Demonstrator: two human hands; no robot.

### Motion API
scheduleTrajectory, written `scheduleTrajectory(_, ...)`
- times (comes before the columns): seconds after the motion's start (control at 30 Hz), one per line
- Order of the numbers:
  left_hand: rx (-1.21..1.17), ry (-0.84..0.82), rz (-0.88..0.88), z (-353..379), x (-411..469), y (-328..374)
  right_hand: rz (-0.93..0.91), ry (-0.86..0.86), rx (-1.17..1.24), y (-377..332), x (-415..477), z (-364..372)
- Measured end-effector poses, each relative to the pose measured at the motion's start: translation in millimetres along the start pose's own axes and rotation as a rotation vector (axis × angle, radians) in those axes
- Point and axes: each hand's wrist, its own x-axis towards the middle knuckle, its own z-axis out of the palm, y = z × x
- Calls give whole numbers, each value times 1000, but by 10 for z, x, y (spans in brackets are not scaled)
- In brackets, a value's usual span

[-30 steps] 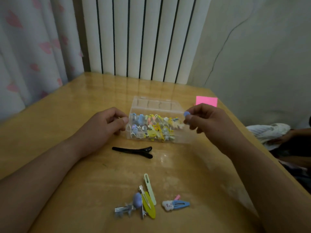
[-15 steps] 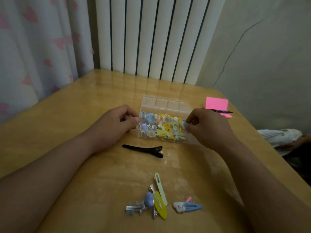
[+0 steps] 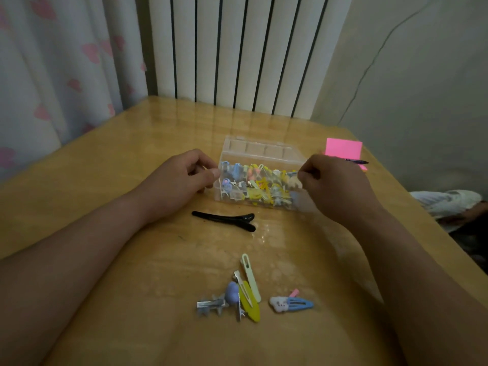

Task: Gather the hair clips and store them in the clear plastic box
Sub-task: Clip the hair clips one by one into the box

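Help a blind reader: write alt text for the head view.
The left hand grips one end of a clear plastic box of colourful hair clips; the right hand curls at the other. A black clip and loose clips lie nearer on the table.

Plastic box (image 3: 264, 150) mid-frame on table (image 3: 105, 167), hair clips (image 3: 258, 186) inside. Left hand (image 3: 179, 183) at its left end, right hand (image 3: 335, 191) at right end. Duckbill clip (image 3: 224, 219) just below box; loose clips (image 3: 244, 297) lower centre. Sticky-note pad (image 3: 343, 147), pen (image 3: 356, 161) on it, upper right.

Wooden surface (image 3: 105, 180) carried: clear plastic box (image 3: 264, 150) holding clips; black clip (image 3: 224, 220) just in front; small clips (image 3: 237, 297) clustered nearer, blue clip (image 3: 293, 304) beside; pink notepad (image 3: 343, 147) with pen (image 3: 356, 161) far right.
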Motion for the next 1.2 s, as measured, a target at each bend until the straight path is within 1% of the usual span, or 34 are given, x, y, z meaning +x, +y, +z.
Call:
scheduleTrajectory(0.07, -6, 6, 0, -1, -3, 9, -18, 33, 87, -26, -35, -50)
scheduleTrajectory(0.17, -1, 2, -6, -3, -7, 22, -56, 21, 206, -117, -87, -116)
scheduleTrajectory(0.3, 10, 7, -17, -2, -13, 37, -154, -131, 328, -268, -166, -155)
scheduleTrajectory(0.37, 11, 9, -14, 0, -12, 37, -208, -293, 369, -327, -185, -221)
scheduleTrajectory(0.5, 3, 0, -7, -10, -6, 11, -269, -837, 399, -394, -214, -417)
scheduleTrajectory(0.53, 6, 1, -3, -10, -3, 5, -282, -945, 386, -411, -226, -442)
scheduleTrajectory(0.6, 11, -2, 5, -7, 1, 5, -295, -1098, 329, -450, -254, -450)
scheduleTrajectory(0.67, 11, -5, 6, -4, 1, 10, -294, -1190, 237, -501, -295, -436)
scheduleTrajectory(0.73, 7, -3, 8, -5, 3, 10, -299, -1202, 132, -555, -347, -433)
scheduleTrajectory(0.83, 17, -2, 12, 1, -5, 18, -340, -1164, -21, -615, -407, -446)
scheduleTrajectory(0.9, 17, 0, 4, 5, -4, 21, -378, -1125, -51, -627, -413, -432)
scheduleTrajectory(1.07, 27, 5, -8, 1, -14, 43, -308, -977, 51, -528, -343, -351)
scheduleTrajectory(1.2, 43, 5, -3, -5, -21, 40, -252, -821, 254, -413, -258, -331)
